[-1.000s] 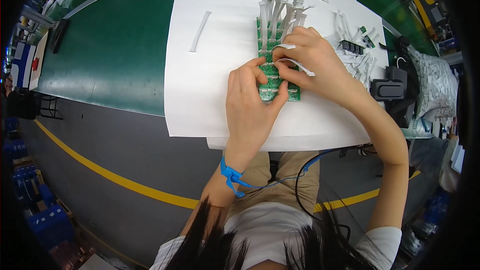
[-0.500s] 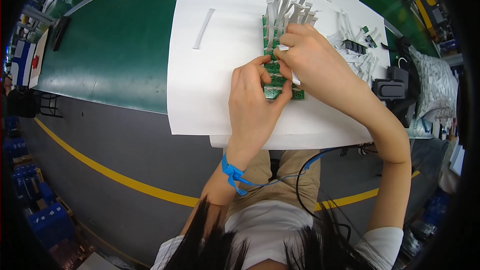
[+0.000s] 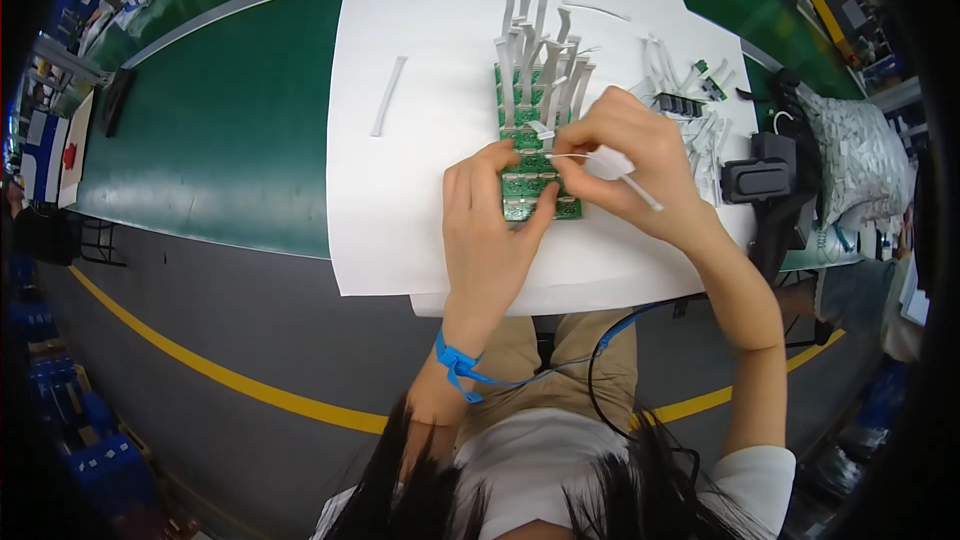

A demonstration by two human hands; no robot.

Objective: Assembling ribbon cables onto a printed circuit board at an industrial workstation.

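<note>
Right hand (image 3: 640, 150) pinching a white cable (image 3: 642, 192) and left hand (image 3: 485, 230) with thumb and fingers parted, both reach past the white paper's (image 3: 380, 230) front edge, with room leftward around a loose strip (image 3: 390, 96), the green board (image 3: 522, 183) lying under the left fingertips, upright cables (image 3: 506, 80) just beyond and a cable pile (image 3: 706, 140) to the right.

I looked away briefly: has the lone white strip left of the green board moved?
No, the white strip keeps its place on the white sheet.
</note>
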